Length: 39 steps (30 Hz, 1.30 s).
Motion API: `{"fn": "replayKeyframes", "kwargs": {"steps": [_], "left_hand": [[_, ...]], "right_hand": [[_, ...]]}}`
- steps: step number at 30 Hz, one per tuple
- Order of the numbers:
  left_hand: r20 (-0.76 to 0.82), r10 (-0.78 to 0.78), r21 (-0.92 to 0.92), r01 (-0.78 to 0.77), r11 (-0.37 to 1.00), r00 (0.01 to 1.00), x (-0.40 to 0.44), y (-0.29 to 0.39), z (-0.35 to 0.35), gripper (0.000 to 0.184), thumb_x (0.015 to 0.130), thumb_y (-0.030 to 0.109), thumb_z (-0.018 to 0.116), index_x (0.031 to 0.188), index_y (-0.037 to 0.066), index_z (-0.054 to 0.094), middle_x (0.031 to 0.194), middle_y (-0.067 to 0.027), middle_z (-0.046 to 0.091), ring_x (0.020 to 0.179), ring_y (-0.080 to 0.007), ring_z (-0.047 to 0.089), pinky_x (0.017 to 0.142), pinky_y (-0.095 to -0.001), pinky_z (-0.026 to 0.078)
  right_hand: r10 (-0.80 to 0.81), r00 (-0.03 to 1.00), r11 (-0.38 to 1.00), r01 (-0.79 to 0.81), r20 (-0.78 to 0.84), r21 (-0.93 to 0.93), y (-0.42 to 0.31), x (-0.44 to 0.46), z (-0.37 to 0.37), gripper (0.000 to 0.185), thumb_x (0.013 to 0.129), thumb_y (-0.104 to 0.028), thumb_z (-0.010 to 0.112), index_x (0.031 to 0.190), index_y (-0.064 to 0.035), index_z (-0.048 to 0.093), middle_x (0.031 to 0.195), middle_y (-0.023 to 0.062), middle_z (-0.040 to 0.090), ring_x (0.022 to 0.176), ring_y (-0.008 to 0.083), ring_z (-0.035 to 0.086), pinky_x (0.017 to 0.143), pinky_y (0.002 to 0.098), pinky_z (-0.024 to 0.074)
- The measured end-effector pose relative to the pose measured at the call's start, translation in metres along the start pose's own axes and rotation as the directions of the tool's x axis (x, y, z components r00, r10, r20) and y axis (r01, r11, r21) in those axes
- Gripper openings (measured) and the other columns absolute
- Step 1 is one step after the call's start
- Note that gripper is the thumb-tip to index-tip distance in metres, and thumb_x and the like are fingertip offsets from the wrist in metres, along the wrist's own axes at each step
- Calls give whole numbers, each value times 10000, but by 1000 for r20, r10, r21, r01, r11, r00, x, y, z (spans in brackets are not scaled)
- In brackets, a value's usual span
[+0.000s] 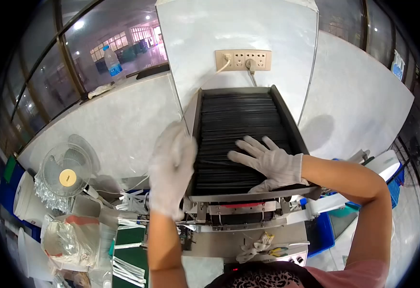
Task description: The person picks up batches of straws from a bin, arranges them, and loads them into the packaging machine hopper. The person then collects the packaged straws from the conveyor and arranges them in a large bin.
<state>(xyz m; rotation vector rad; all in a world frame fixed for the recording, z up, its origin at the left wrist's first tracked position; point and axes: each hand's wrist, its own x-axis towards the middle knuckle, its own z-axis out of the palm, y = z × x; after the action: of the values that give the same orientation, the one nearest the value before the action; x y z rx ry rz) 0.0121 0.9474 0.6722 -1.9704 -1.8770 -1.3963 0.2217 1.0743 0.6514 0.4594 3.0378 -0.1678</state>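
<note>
Lying spread atop black sticks [236, 120] in the tray [229, 197], the right hand [276, 166] could skew them by pushing unevenly; beside the tray, the left hand [171, 163] is blurred, its grip unclear.

White round fan [67, 168] at left, plastic bag [70, 242] below it. Bottle with blue cap and label [113, 63] upright on window ledge [138, 82]. Beige socket panel [243, 60] on wall, two plugs in. Yellow-handled pliers [278, 251] beside crumpled white cloth [252, 249]. Blue bin [321, 235], lower right.
</note>
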Motion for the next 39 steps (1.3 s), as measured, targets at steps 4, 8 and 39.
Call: {"fn": "replayKeyframes", "kwargs": {"steps": [4, 8, 39], "left_hand": [[-359, -122, -355, -15, 935, 925, -53, -14, 29, 303, 859, -19, 462, 1159, -29, 499, 1090, -184, 591, 1038, -256, 566, 903, -367, 442], [-425, 83, -40, -110, 993, 901, -61, -26, 55, 270, 903, 30, 336, 1033, -80, 546, 1051, -209, 605, 1057, -344, 560, 965, -424, 396], [508, -680, -139, 830, 540, 528, -363, 61, 113, 292, 866, 344, 531, 931, 83, 646, 799, -130, 643, 775, -289, 629, 671, -367, 487]], "right_hand": [[206, 972, 971, -188, 112, -151, 12, 19, -8, 1144, 582, -712, 644, 1430, -140, 130, 1462, 222, 103, 1360, 389, 63, 1055, 602, 108], [261, 962, 956, -244, 86, -165, 30, 38, -15, 1159, 557, -660, 702, 1426, -139, 139, 1460, 195, 137, 1363, 359, 88, 1051, 600, 132], [157, 807, 988, -132, -569, 85, -61, -46, 30, 322, 730, -227, 638, 1043, -152, 625, 798, 115, 650, 759, 287, 622, 679, 376, 488]]}}
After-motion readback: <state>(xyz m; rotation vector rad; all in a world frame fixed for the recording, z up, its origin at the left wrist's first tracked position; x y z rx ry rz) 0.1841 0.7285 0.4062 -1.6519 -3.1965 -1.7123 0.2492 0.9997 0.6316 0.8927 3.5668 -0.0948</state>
